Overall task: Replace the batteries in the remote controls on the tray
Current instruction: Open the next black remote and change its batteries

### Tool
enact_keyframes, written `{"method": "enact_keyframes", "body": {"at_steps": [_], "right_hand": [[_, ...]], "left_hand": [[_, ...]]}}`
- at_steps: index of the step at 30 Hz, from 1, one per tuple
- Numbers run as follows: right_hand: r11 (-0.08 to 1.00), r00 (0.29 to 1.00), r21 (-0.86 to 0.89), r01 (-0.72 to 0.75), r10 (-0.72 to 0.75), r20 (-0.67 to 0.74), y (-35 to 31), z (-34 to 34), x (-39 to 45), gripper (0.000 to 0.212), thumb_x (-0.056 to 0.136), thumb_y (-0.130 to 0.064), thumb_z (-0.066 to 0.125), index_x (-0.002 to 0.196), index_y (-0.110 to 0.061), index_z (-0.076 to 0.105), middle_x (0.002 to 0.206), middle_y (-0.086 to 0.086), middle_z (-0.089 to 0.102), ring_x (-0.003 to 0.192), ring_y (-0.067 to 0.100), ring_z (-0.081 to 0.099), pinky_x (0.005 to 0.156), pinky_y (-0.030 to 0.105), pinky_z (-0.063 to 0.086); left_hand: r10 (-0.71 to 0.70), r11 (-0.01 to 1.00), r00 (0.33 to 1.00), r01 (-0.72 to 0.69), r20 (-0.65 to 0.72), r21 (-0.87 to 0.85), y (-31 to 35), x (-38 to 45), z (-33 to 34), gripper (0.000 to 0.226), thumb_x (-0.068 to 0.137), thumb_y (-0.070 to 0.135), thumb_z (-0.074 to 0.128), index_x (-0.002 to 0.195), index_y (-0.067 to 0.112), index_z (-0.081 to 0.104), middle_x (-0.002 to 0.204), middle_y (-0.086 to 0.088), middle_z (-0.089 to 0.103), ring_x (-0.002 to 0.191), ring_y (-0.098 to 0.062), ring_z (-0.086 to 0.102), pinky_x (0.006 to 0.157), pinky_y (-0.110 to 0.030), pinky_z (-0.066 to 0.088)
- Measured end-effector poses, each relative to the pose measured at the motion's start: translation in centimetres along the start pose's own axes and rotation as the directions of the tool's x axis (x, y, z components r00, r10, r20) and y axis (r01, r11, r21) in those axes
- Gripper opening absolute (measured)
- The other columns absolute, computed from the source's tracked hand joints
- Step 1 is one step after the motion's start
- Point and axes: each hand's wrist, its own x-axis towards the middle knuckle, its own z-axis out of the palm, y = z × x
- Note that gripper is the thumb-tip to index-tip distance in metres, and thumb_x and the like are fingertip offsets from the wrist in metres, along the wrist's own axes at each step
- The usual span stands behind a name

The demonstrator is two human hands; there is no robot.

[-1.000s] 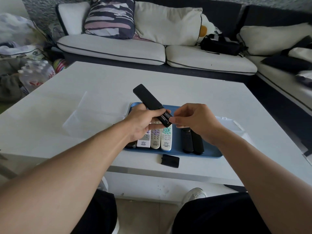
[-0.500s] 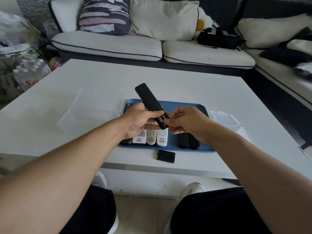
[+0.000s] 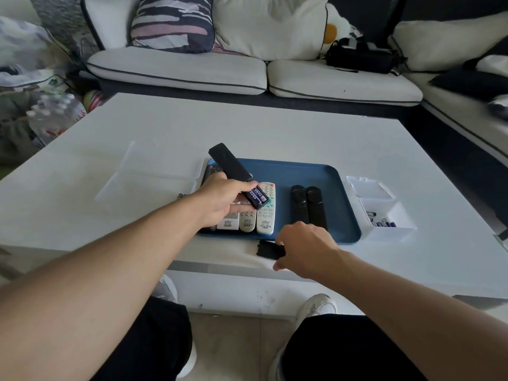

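Above a blue tray point(image 3: 316, 171) of remotes on a white table point(image 3: 275, 133), the left hand point(image 3: 222, 200) grips a black remote point(image 3: 233, 171) with batteries point(image 3: 258, 196) exposed, while the right hand point(image 3: 305, 250), just before the tray, closes its fingers on the battery cover point(image 3: 268, 249).

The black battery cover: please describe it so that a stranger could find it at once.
Start at the blue tray on the white table. Just in front of its near edge, off the tray, lies the black battery cover, under the right hand. It is short and flat, unlike the long remotes.
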Motion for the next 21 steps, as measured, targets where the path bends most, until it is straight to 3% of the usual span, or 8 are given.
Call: {"method": "enact_keyframes", "body": {"at_steps": [6, 9, 12, 16, 19, 21], "right_hand": [[0.999, 1.000, -0.051, 0.018, -0.019, -0.024, -0.6, 0.2, 0.2, 0.046, 0.082, -0.057, 0.072, 0.112, -0.023, 0.068, 0.105, 0.001, 0.069, 0.093, 0.024, 0.067, 0.070, 0.031, 0.045], [0.996, 0.999, -0.085, 0.010, -0.013, -0.035, -0.8, 0.3, 0.2, 0.042, 0.082, -0.057, 0.072, 0.106, -0.022, 0.069, 0.098, 0.001, 0.069, 0.081, 0.023, 0.063, 0.066, 0.030, 0.042], [0.998, 1.000, -0.054, 0.017, -0.018, -0.006, -0.7, 0.1, 0.1, 0.040, 0.080, -0.053, 0.075, 0.107, -0.025, 0.069, 0.100, -0.001, 0.069, 0.084, 0.021, 0.064, 0.065, 0.030, 0.044], [0.972, 0.999, 0.234, -0.035, 0.040, -0.017, 0.4, -2.3, -0.2, 0.037, 0.071, -0.053, 0.079, 0.101, -0.034, 0.066, 0.100, -0.012, 0.070, 0.088, 0.016, 0.067, 0.076, 0.032, 0.055], [0.878, 0.959, 0.476, -0.049, 0.175, -0.224, 1.5, -4.1, 0.0, 0.037, 0.069, -0.054, 0.079, 0.099, -0.038, 0.065, 0.093, -0.020, 0.069, 0.085, 0.010, 0.065, 0.078, 0.035, 0.056], [0.854, 0.897, 0.521, -0.021, 0.247, -0.368, 1.8, -4.7, 0.3, 0.038, 0.071, -0.056, 0.077, 0.102, -0.040, 0.064, 0.094, -0.023, 0.068, 0.086, 0.008, 0.064, 0.078, 0.035, 0.055]], "left_hand": [[-0.033, 0.995, 0.999, 0.036, 0.030, -0.097, 0.6, -0.1, 0.0, 0.010, 0.100, 0.018, 0.060, 0.108, 0.012, 0.057, 0.119, -0.017, 0.072, 0.100, -0.032, 0.073, 0.083, -0.048, 0.061], [-0.060, 0.986, 0.998, 0.062, 0.015, -0.158, 0.8, -0.3, -0.2, 0.011, 0.102, 0.024, 0.055, 0.104, 0.013, 0.058, 0.120, -0.019, 0.071, 0.109, -0.037, 0.069, 0.081, -0.049, 0.060], [-0.068, 0.973, 0.998, 0.065, -0.007, -0.221, 1.0, -0.4, -0.2, 0.018, 0.103, 0.028, 0.053, 0.105, 0.011, 0.059, 0.121, -0.020, 0.070, 0.113, -0.037, 0.068, 0.081, -0.051, 0.059], [-0.063, 0.959, 0.997, 0.049, -0.039, -0.278, 1.3, -0.4, -0.4, 0.023, 0.104, 0.030, 0.047, 0.108, 0.011, 0.059, 0.116, -0.019, 0.071, 0.103, -0.036, 0.070, 0.078, -0.049, 0.060], [-0.030, 0.955, 1.000, 0.028, -0.001, -0.294, 1.5, -0.5, -0.4, 0.021, 0.101, 0.026, 0.049, 0.110, 0.011, 0.061, 0.111, -0.017, 0.073, 0.093, -0.033, 0.070, 0.074, -0.045, 0.062], [0.012, 0.958, 0.999, 0.003, 0.051, -0.286, 1.5, -0.8, 0.0, 0.015, 0.098, 0.018, 0.056, 0.111, 0.011, 0.061, 0.103, -0.015, 0.073, 0.094, -0.032, 0.069, 0.085, -0.049, 0.060]]}}
